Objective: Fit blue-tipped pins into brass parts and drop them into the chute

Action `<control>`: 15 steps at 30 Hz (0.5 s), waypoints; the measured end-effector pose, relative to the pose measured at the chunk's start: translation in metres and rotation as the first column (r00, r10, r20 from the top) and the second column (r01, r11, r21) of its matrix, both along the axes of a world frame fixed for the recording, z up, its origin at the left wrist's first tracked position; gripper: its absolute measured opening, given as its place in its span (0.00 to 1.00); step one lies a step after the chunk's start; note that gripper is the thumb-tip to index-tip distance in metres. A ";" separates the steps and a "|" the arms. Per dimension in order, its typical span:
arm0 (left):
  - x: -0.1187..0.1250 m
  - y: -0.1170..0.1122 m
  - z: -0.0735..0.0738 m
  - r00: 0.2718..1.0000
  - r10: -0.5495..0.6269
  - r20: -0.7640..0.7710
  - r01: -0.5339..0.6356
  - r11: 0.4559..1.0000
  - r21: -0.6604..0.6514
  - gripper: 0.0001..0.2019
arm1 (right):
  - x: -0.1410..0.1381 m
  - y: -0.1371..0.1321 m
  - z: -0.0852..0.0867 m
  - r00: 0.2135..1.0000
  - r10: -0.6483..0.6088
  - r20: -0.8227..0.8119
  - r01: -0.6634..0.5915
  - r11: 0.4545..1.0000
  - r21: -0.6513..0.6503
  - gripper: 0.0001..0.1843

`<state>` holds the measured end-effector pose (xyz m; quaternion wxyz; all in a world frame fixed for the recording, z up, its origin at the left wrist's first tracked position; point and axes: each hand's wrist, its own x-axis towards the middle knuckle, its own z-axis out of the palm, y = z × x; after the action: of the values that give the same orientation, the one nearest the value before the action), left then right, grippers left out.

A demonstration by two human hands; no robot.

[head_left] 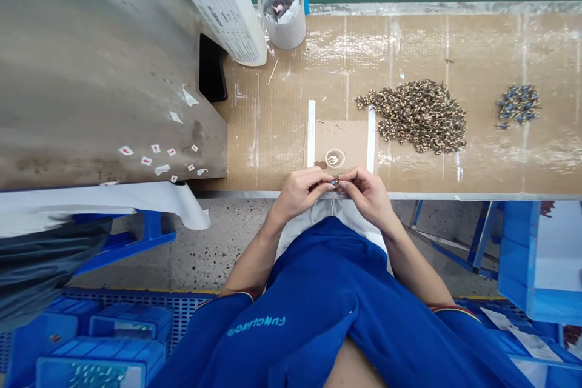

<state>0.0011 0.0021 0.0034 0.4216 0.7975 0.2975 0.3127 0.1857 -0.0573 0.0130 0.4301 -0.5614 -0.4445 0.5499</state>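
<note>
At the front edge of the cardboard-covered bench, my left hand (305, 189) and my right hand (365, 192) meet fingertip to fingertip. Between them is a tiny part (335, 182), bluish with a brassy end, pinched by both hands; its exact kind is too small to make out. Just beyond my fingers lies a cardboard pad (343, 133) bearing a white round mark, with a white strip along each side. Right of the pad sits a large heap of small brown-and-gold parts (421, 118). Farther right is a smaller pile of blue-and-gold parts (518, 104).
A white bottle (227, 18) and a tape roll (284, 27) holding scraps stand at the back left. A toothpick (273, 71) lies nearby. On the left, a metal surface (113, 73) carries small arrow stickers. Blue bins (516, 260) are below the bench.
</note>
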 end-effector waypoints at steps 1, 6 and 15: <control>0.000 0.000 0.000 1.000 0.000 0.000 0.000 1.000 -0.006 0.10 | 0.000 0.000 0.000 1.000 -0.005 -0.002 0.005 1.000 -0.003 0.17; 0.003 -0.001 0.002 0.999 0.005 -0.033 -0.006 0.999 -0.039 0.11 | 0.000 -0.001 -0.005 1.000 -0.021 0.005 0.021 1.000 -0.006 0.16; 0.002 -0.002 0.001 1.000 -0.016 -0.014 0.017 1.000 0.025 0.11 | 0.004 0.002 -0.003 0.992 0.102 0.073 -0.102 0.995 0.001 0.12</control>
<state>0.0031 0.0002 0.0041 0.4122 0.8072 0.2900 0.3073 0.1901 -0.0551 0.0098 0.3862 -0.5564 -0.4894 0.5493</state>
